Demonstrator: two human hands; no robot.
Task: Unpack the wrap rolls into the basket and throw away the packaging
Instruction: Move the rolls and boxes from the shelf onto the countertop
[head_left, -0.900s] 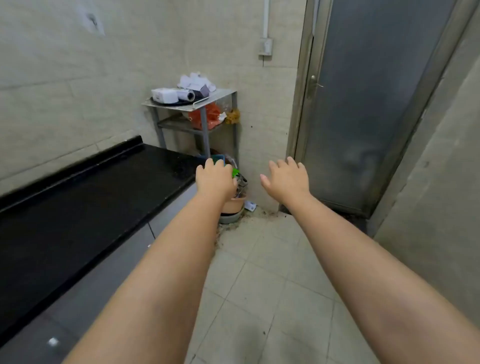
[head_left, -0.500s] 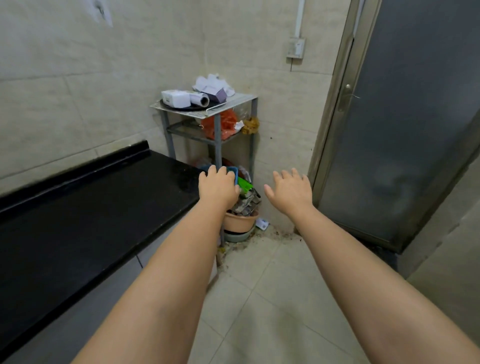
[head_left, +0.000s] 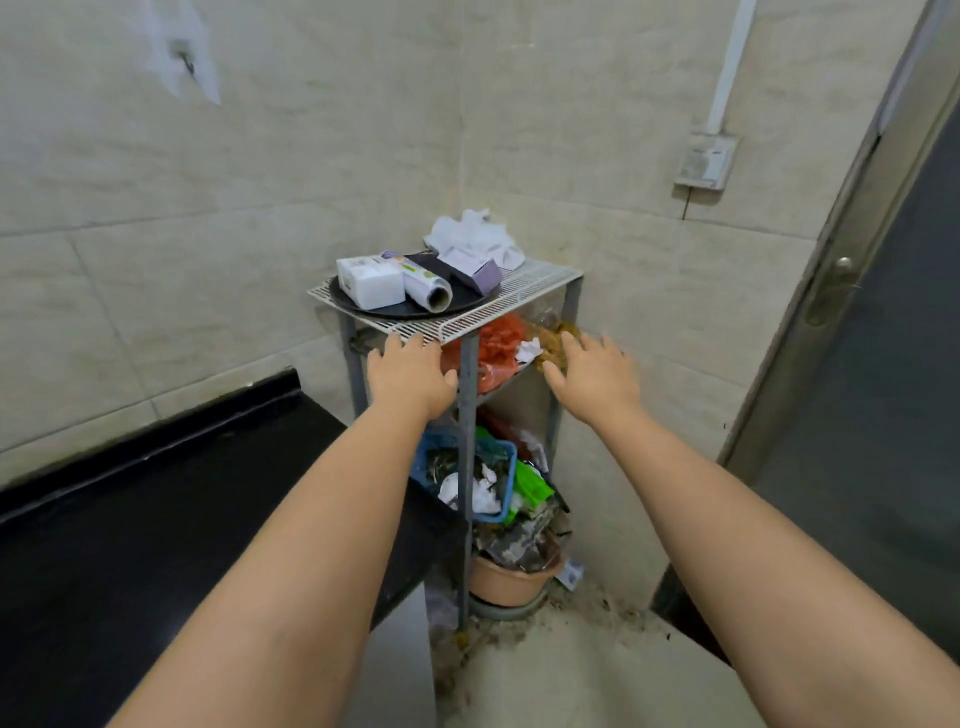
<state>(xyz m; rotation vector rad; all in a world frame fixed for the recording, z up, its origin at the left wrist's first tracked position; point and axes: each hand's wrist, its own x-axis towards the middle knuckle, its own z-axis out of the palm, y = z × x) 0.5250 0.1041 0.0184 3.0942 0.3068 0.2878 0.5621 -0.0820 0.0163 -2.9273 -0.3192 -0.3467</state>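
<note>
Here, both bare hands are held out empty, fingers loosely spread, just near of a grey metal rack with a white wire top shelf (head_left: 519, 296): the left hand (head_left: 410, 376) at the shelf's near edge, the right hand (head_left: 595, 376) beside the middle shelf. On a round black tray (head_left: 384, 309) on top are seen a white rectangular box (head_left: 370, 281), touching it on the right a clear wrap roll (head_left: 426, 288), and farther right a purple carton (head_left: 475, 270). A blue plastic basket (head_left: 506, 467) holding crumpled scraps sits below.
</note>
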